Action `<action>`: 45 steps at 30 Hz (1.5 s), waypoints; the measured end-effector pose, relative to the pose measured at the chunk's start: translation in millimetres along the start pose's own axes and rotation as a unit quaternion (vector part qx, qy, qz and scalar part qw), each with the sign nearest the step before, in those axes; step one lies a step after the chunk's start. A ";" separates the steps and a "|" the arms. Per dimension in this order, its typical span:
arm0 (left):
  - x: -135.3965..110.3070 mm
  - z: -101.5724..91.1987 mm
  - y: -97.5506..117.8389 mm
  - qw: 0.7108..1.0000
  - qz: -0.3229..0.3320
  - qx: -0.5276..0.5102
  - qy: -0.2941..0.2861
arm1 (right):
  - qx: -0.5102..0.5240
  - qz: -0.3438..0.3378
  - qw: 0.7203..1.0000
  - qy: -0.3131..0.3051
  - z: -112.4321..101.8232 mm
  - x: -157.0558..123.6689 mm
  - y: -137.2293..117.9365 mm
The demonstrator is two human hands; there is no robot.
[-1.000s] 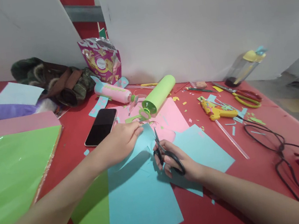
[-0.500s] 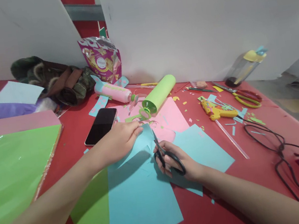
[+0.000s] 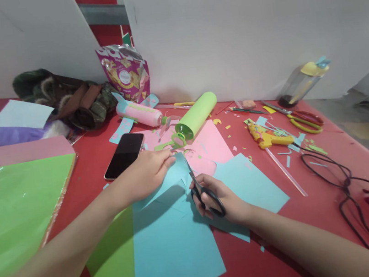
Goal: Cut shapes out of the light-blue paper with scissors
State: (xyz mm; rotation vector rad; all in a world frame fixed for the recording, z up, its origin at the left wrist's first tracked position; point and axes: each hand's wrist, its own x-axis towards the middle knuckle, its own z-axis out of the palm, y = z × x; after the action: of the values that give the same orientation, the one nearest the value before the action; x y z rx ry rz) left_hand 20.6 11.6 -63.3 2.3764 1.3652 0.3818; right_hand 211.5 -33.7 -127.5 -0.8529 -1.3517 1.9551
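Head view: left hand (image 3: 144, 174) pinches the raised edge of a light-blue paper sheet (image 3: 171, 237) on the red table (image 3: 317, 192), fingers curled tight on it. Right hand (image 3: 227, 201) has its fingers through black scissors (image 3: 204, 193), blades nearly closed in the sheet. Purple snack pouch (image 3: 125, 73) stands behind, print unreadable. Clear water bottle (image 3: 299, 82), yellow lid, contents unclear.

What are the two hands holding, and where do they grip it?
The right hand holds black scissors by the handle loops; the left hand pinches the blue paper at its raised top edge.
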 end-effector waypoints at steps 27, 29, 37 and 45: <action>0.5 0.1 1.9 0.998 -0.016 -0.058 -0.027 | 0.001 0.003 1.000 0.002 1.0 0.3 -0.8; 0.4 0.2 1.8 0.998 -0.018 -0.055 -0.028 | -0.001 0.005 1.000 0.001 0.8 0.1 -0.5; 0.7 0.1 1.3 0.998 -0.010 -0.051 -0.020 | -0.006 0.004 1.000 0.001 0.2 0.7 -0.6; 0.8 0.3 0.2 0.998 -0.015 -0.049 -0.029 | 0.007 -0.001 1.000 0.010 -0.3 2.1 1.9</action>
State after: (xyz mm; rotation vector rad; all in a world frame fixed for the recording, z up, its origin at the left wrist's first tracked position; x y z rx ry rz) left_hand 21.3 12.1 -63.5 2.2666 1.3245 0.3595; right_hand 210.3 -32.5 -129.8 -0.8626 -1.3257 1.9462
